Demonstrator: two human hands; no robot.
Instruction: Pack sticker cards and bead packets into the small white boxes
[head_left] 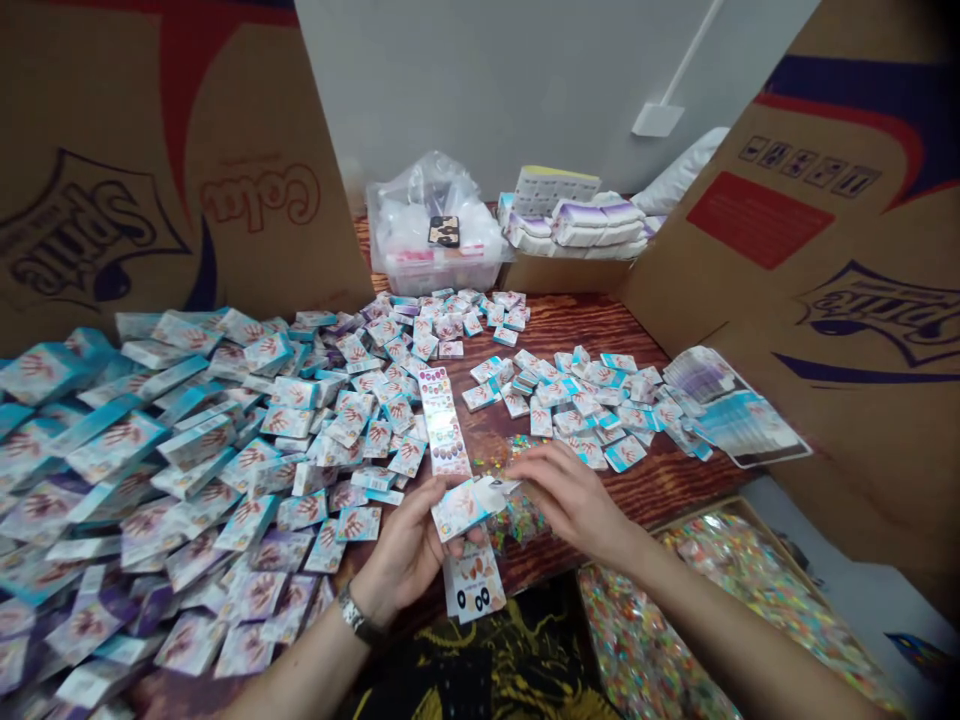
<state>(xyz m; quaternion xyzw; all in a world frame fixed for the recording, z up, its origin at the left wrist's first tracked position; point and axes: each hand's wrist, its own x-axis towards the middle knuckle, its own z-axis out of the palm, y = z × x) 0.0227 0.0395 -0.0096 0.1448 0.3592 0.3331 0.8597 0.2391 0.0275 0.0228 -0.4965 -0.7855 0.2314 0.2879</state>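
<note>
Hidden or unclear first: print on the small box (461, 507) is too small to read. Left hand (409, 545) covers its lower edge, and the fingertips of the right hand (570, 500) cover its right end. Both forearms run out of frame at the bottom. The heap of boxes (150, 470) is cut off at the left edge and blurs there. The tray of colourful packets (705, 600) is partly behind the right forearm. Contents of the clear bag (517, 525) under the right hand are just multicoloured specks.

Hands: left is curled around the small box, thumb on top, firm hold. Right is bent over, fingertips at the box's white flap; cannot tell whether it pinches or only touches.

The box is flat, teal and white, with a reddish handprint graphic, same as the heap. Its right end looks open, white flap showing. It's held just above the worktop (645, 490) at near-centre, between a long printed card (445, 425) behind it and a shorter card (474, 585) in front.

A second cluster of boxes (585, 400) sits further right, and a flat printed stack (742, 420) beyond that.
</note>
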